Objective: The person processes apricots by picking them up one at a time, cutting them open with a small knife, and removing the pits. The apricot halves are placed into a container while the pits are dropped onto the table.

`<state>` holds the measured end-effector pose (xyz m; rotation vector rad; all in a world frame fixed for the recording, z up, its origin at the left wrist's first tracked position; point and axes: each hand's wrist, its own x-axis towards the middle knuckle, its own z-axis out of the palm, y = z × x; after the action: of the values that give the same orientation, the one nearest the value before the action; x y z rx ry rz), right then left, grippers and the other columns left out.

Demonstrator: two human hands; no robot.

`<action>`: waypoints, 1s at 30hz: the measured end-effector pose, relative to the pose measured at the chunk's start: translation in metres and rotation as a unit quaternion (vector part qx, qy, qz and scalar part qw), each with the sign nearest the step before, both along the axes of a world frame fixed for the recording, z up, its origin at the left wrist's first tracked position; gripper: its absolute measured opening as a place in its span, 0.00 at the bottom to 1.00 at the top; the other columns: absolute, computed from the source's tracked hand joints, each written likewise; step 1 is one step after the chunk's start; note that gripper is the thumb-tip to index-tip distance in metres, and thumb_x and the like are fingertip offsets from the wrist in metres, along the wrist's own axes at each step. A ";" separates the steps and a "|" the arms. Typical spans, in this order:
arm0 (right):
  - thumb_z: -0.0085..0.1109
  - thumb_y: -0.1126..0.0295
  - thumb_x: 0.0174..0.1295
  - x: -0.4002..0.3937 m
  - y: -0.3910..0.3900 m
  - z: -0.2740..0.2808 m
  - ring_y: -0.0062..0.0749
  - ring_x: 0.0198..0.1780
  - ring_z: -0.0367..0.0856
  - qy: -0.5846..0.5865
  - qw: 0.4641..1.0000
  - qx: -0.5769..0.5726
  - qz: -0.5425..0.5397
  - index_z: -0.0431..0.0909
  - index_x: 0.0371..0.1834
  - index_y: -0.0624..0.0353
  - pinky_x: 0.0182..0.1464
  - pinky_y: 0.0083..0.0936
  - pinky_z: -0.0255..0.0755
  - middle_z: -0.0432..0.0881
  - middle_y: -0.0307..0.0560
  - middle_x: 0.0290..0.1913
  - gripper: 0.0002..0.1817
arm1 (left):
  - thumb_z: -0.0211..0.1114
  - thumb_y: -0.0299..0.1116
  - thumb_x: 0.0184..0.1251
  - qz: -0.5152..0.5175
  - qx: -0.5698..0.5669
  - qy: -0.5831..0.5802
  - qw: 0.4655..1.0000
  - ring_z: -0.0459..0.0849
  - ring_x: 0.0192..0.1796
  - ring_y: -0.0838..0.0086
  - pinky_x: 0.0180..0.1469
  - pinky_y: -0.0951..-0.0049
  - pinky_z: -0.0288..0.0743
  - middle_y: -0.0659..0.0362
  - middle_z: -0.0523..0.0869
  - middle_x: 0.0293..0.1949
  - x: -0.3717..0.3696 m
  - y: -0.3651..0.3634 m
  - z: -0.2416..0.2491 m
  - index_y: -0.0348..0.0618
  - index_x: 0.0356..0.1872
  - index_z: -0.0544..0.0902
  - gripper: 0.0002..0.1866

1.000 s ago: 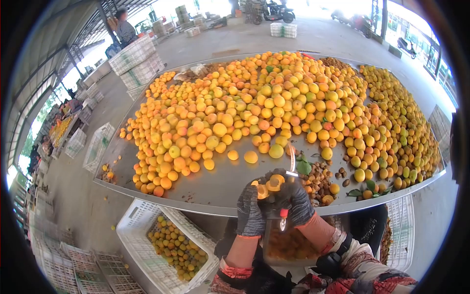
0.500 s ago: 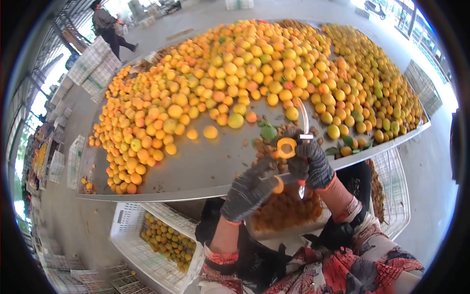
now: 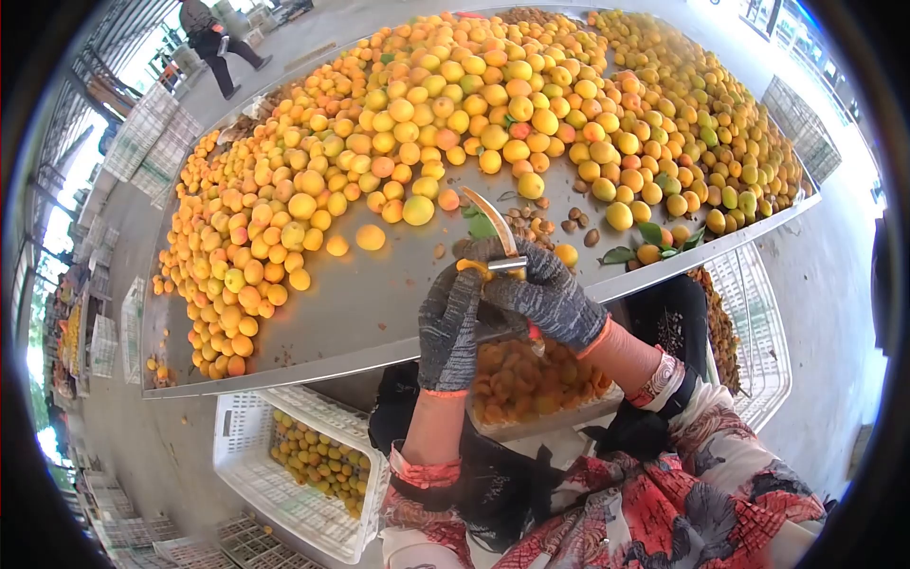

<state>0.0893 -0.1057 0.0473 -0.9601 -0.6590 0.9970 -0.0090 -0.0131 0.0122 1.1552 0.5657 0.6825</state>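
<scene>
A knife with a curved blade (image 3: pixel 493 216) and a metal collar is in my right hand (image 3: pixel 552 296), gloved in grey knit, its fingers closed around it. A red end with a metal tip sticks out below that hand. My left hand (image 3: pixel 448 327), gloved the same way, pinches a piece of apricot (image 3: pixel 471 267) against the collar. Both hands meet over the near edge of the metal table (image 3: pixel 351 318). Apricots (image 3: pixel 427 104) are heaped across the table beyond them. Brown pits (image 3: pixel 542 228) and a green leaf (image 3: pixel 481 226) lie just past my fingers.
Beneath the table edge, a container holds opened apricots (image 3: pixel 531 379). A white crate (image 3: pixel 237 427) of whole apricots stands at lower left, another white crate (image 3: pixel 758 327) at right. More apricots with leaves (image 3: pixel 652 237) lie right of my hands. A person (image 3: pixel 213 43) walks in the background.
My left hand has risen to meet the right, bringing the apricot piece up to the knife's collar. The right hand has shifted left. The view has moved slightly.
</scene>
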 end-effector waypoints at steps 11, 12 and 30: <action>0.52 0.64 0.60 0.014 0.028 0.016 0.22 0.17 0.67 0.127 0.961 0.096 -0.226 0.64 0.53 0.55 0.18 0.18 0.66 0.73 0.40 0.24 0.19 | 0.57 0.31 0.62 0.012 -0.111 -0.067 0.992 0.75 0.23 0.82 0.21 0.83 0.69 0.62 0.76 0.33 -0.005 0.004 0.006 0.43 0.49 0.72 0.14; 0.51 0.64 0.60 0.013 0.030 0.022 0.22 0.16 0.66 0.126 0.961 0.138 -0.205 0.63 0.53 0.54 0.18 0.19 0.65 0.71 0.40 0.23 0.19 | 0.55 0.33 0.64 0.015 -0.087 -0.052 0.995 0.75 0.25 0.81 0.23 0.82 0.70 0.61 0.76 0.34 -0.006 0.004 0.009 0.42 0.48 0.72 0.14; 0.55 0.73 0.59 -0.012 0.062 0.010 0.20 0.32 0.75 0.044 0.966 0.157 -0.200 0.67 0.53 0.61 0.32 0.16 0.72 0.76 0.39 0.36 0.18 | 0.44 0.33 0.69 0.128 0.235 0.082 0.960 0.76 0.43 0.67 0.48 0.70 0.69 0.50 0.78 0.42 -0.006 0.010 -0.020 0.32 0.46 0.74 0.15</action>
<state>0.0777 -0.0441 0.0571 -0.7261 -0.5027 0.5526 -0.0150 -0.0032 -0.0075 1.6107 0.7250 0.9834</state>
